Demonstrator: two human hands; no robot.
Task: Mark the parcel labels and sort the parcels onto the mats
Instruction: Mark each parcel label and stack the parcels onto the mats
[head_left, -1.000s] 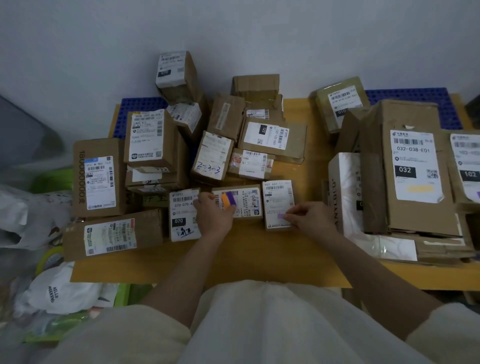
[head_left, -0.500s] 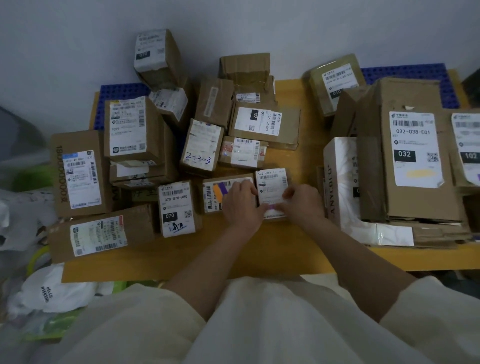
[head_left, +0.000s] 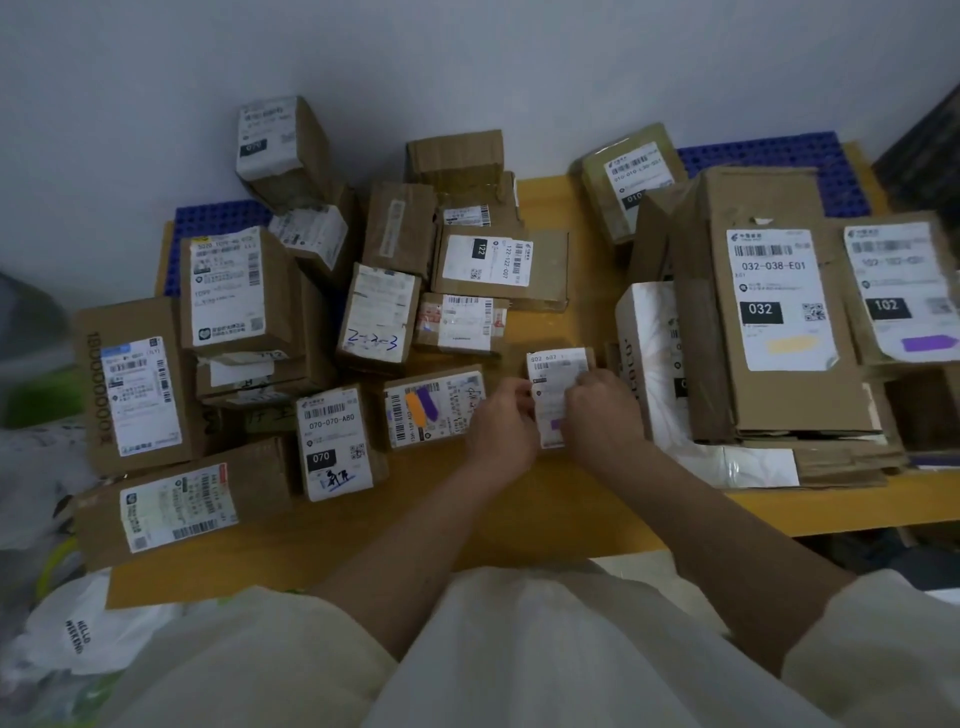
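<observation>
Scene: small labelled parcel (head_left: 558, 387) lay near the yellow table's (head_left: 519, 519) front edge, among many cardboard boxes | Hands: left hand (head_left: 501, 423) and right hand (head_left: 600, 413), fingers curled, gripped its two sides; no pen was discernible | Advice: hold it flat and steady, keeping the label's lower part uncovered for marking.

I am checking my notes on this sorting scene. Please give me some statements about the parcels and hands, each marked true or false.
1. Both hands, left hand and right hand, grip the small parcel. True.
2. The 032 box bears a purple mark. False: its mark is yellow.
3. The 070-070-A80 parcel lies left of the hands. True.
4. The table is blue. False: it is yellow.
</observation>
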